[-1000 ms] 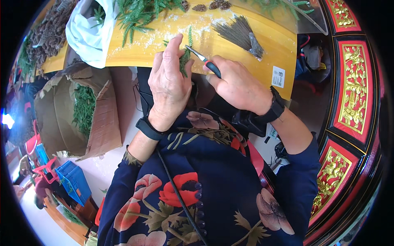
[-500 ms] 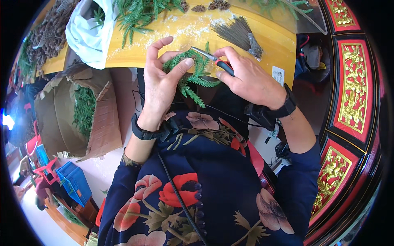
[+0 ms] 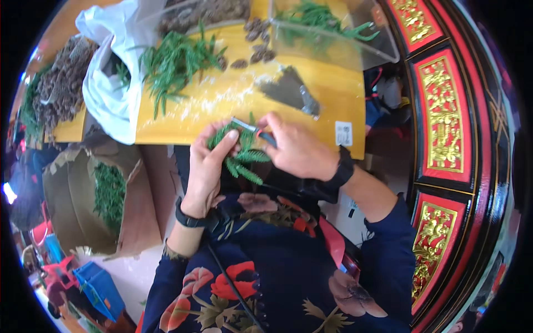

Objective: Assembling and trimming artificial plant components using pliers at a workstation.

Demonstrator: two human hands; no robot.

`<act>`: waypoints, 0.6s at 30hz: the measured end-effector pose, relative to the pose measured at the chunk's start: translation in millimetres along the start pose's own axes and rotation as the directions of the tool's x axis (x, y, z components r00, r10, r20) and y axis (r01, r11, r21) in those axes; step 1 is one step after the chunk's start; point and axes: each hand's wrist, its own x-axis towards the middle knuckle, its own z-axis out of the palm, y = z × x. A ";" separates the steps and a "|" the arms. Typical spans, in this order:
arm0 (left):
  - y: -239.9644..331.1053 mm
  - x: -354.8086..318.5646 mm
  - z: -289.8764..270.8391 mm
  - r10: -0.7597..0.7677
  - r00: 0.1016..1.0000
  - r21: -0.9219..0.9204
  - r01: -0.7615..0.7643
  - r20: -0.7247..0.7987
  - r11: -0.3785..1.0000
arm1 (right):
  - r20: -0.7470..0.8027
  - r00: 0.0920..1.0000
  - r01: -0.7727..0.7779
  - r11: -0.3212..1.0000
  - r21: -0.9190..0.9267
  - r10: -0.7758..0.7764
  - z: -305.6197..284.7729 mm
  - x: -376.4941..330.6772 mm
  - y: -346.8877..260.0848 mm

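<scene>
Near the table's front edge, my left hand [image 3: 210,158] pinches a green artificial pine sprig [image 3: 247,162] between thumb and fingers. Several of its needle-covered branches fan out toward my lap. My right hand [image 3: 302,149] is closed round the dark and red handle of a pair of pliers [image 3: 244,124]. The metal jaws reach left across the top of the sprig, close to my left fingertips. Whether they grip anything there is too small to tell. Beyond my right hand, a bundle of thin dark stems [image 3: 291,91] lies tied at one end on the table.
The yellow table [image 3: 194,126] carries a heap of green sprigs [image 3: 176,66], pine cones [image 3: 260,53], white flakes, a white plastic bag [image 3: 111,102] and a clear bin [image 3: 333,41] of greenery. A torn cardboard box [image 3: 141,205] stands left. Carved red-gold panels [image 3: 442,114] line the right.
The view has tilted up, showing more of the table's far side. My left fingers, raised and spread before, have curled in round the sprig. The pliers stay in my right hand.
</scene>
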 end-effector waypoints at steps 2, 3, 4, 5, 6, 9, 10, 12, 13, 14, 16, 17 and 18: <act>-1.3 -1.0 -7.3 -0.012 1.000 0.154 0.007 0.029 0.988 | 0.019 0.999 -0.025 0.997 -0.073 0.026 -1.6 -0.4 -7.4; -0.2 -2.2 -9.9 -0.048 0.998 0.313 0.037 0.029 0.949 | 0.060 0.996 -0.056 0.991 -0.124 0.064 -2.4 -2.0 -11.2; 2.3 -1.1 -11.4 -0.032 0.998 0.307 0.016 0.046 0.951 | 0.098 0.990 -0.087 0.981 -0.175 0.106 -4.7 -3.2 -13.2; 5.4 -1.5 -13.6 -0.040 0.997 0.410 0.007 0.072 0.912 | 0.086 0.991 -0.087 0.979 -0.187 0.104 -7.1 -4.7 -15.4; 7.8 -1.6 -15.0 -0.051 0.994 0.509 -0.004 0.095 0.861 | 0.106 0.988 -0.090 0.976 -0.196 0.112 -9.3 -6.0 -17.2; 8.8 -2.4 -14.1 0.020 0.990 0.510 -0.089 0.139 0.855 | 0.139 0.982 -0.093 0.971 -0.222 0.126 -17.6 -4.4 -20.7; 7.2 -2.6 -13.7 0.092 0.985 0.417 -0.146 0.149 0.897 | 0.089 0.991 -0.082 0.975 -0.207 0.102 -21.3 -4.0 -20.3; 6.5 -3.1 -15.2 0.168 0.973 0.313 -0.211 0.157 0.926 | -0.010 0.998 -0.057 0.982 -0.180 0.056 -30.4 -3.9 -19.2; 6.4 -3.0 -18.4 0.194 0.973 0.317 -0.224 0.124 0.921 | -0.014 0.998 -0.058 0.981 -0.187 0.056 -40.0 -2.3 -19.6; 6.3 -2.7 -22.3 0.219 0.972 0.322 -0.237 0.090 0.917 | -0.080 0.995 -0.068 0.984 -0.163 0.056 -54.8 1.4 -19.9; 8.4 -2.2 -28.8 0.248 0.967 0.322 -0.252 0.053 0.913 | -0.238 0.971 -0.053 0.986 -0.160 0.014 -84.5 12.2 -17.2; 10.2 -3.7 -33.6 0.232 0.971 0.302 -0.236 0.048 0.924 | -0.321 0.947 -0.026 0.983 -0.181 -0.034 -98.6 21.5 -13.4; 12.3 -4.8 -37.1 0.216 0.975 0.278 -0.221 0.049 0.935 | -0.390 0.920 -0.021 0.988 -0.154 -0.041 -115.4 30.1 -9.1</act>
